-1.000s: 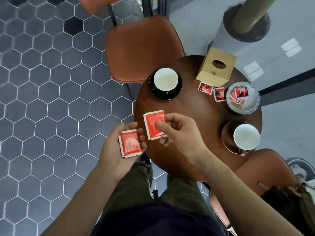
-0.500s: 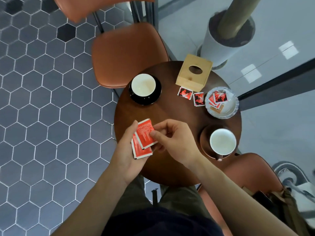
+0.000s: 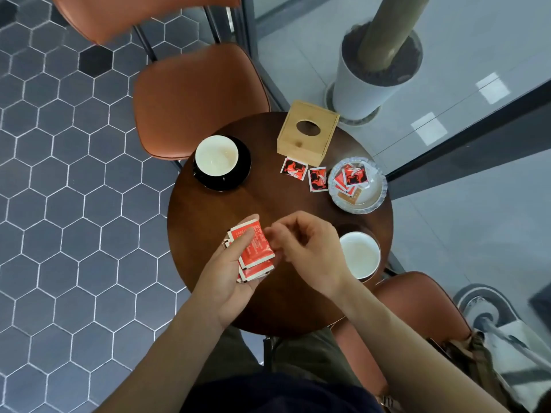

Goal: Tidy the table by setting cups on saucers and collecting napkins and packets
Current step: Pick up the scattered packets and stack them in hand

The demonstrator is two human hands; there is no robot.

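Packets point(image 3: 255, 254), red and stacked, lie in our left hand point(image 3: 229, 278), thumb pressed across the top one; our right hand point(image 3: 307, 251) curls loosely beside them, fingertips at the stack's edge, though whether they pinch it we cannot tell; both hover over the round table point(image 3: 286, 204); just right of the right hand a white cup point(image 3: 360, 254) sits on its brown saucer point(image 3: 346, 229); farther off, another cup point(image 3: 216, 155) rests on a black saucer point(image 3: 243, 171); two loose sachets point(image 3: 305, 173) lie between a wooden box point(image 3: 307, 134) and a dish point(image 3: 372, 198) holding more.
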